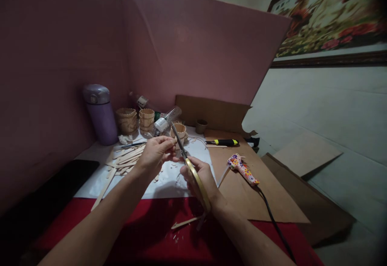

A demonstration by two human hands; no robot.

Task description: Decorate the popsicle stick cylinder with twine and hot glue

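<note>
My right hand (202, 180) is closed round the yellow handles of a pair of scissors (190, 167), whose dark blades point up and away. My left hand (155, 153) pinches a small wooden stick piece (174, 140) right at the blades, fingers closed. Both hands hover over a white sheet (99, 179) lying on a red cloth (151, 233). A pile of wooden craft sticks (127, 162) lies just left of my left hand, and a cut stick (185, 222) rests on the cloth below my right wrist.
Behind stand a purple flask (101, 114), small stick-built cups (127, 120), a clear bottle (165, 121) and a tape roll (201, 126). A utility knife (223, 142) and a spotted glue gun (242, 170) with its cord lie on brown cardboard (272, 201) to the right. Pink boards wall the left and back.
</note>
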